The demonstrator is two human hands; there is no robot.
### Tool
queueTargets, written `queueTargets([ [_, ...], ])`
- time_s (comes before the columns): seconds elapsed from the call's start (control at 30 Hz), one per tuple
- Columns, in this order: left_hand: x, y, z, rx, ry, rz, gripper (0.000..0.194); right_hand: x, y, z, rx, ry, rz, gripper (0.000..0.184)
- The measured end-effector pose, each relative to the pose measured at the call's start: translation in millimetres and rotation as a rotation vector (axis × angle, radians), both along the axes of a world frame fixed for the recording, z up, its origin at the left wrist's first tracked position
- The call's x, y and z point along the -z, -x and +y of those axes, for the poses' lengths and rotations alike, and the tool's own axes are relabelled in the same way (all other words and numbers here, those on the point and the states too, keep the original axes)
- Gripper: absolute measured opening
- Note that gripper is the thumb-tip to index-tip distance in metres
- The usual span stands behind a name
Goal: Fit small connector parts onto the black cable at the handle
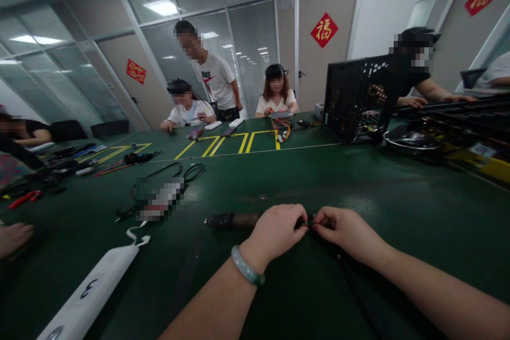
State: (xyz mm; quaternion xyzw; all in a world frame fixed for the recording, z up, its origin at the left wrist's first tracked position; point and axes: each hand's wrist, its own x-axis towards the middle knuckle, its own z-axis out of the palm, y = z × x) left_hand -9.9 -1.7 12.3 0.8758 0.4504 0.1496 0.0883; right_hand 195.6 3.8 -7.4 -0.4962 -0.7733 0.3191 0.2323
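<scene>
My left hand (pixel 277 231), with a pale green bangle (pixel 247 268) on the wrist, is closed in a pinch on a small dark part I cannot make out. My right hand (pixel 342 228) meets it fingertip to fingertip and pinches the same small part. Both hands rest low on the green table (pixel 358 180). A dark electric screwdriver (pixel 231 220) lies flat just left of my left hand, its tip pointing left. A dark cable runs from under my right hand toward me.
A white pouch (pixel 91 292) lies at the near left, with a blurred device and black cables (pixel 175 175) behind it. A black computer case (pixel 354 98) and a tray stand at the far right. Several people sit or stand around the table. Another person's hand (pixel 14 236) rests at the left edge.
</scene>
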Motion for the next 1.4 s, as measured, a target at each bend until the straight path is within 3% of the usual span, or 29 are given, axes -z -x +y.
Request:
queueTargets([
  [0.23, 2.1, 1.0, 1.0, 0.067, -0.01, -0.039, 0.01, 2.5, 0.5, 1.5, -0.008, -0.003, 0.0, 0.012],
  [0.5, 0.7, 0.5, -0.7, -0.017, -0.002, -0.039, 0.017, 1.5, 0.9, 0.3, -0.01, -0.01, 0.011, 0.011],
  [0.7, 0.6, 0.6, -0.4, 0.045, -0.016, -0.045, 0.01, 0.8, -0.3, 1.9, -0.01, -0.004, -0.003, 0.01],
  [0.83, 3.1, 1.3, 1.0, -0.004, -0.005, -0.064, 0.02, -0.8, -0.2, 0.6, -0.003, -0.004, -0.01, 0.01],
  [1.1, 2.7, 1.4, 1.2, 0.048, 0.002, -0.076, 0.014, 1.7, -1.0, 2.0, -0.003, -0.01, -0.002, 0.009],
  [1.4, 4.1, 1.3, 2.1, -0.001, 0.004, -0.071, 0.012, 2.1, -1.7, 1.4, -0.003, -0.006, -0.006, 0.01],
])
